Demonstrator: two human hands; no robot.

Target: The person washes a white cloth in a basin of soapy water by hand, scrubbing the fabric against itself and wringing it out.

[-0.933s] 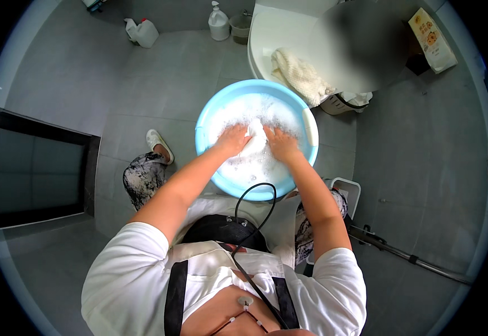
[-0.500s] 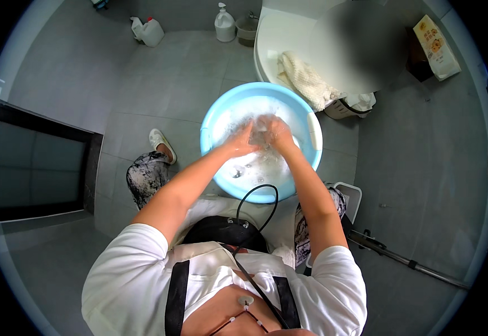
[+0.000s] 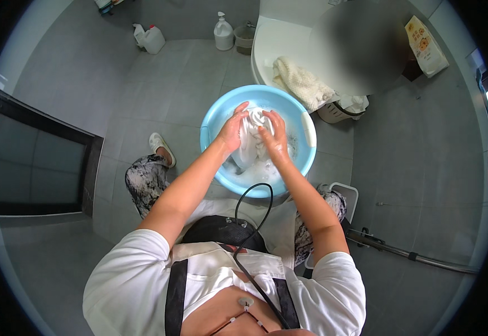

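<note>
Both hands grip one wet white cloth (image 3: 251, 137) bunched between them, lifted just above the suds inside a round light-blue plastic basin (image 3: 213, 120) on the grey tile floor. Left hand (image 3: 231, 130) clasps the cloth's left side; right hand (image 3: 273, 137) clasps its right. Beyond the basin, a cream knitted towel (image 3: 303, 85) lies on a white ledge (image 3: 272, 42).

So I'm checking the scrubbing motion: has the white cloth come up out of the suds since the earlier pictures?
Yes. The white cloth, earlier flat in the basin, is now lifted and bunched between both hands.
</note>
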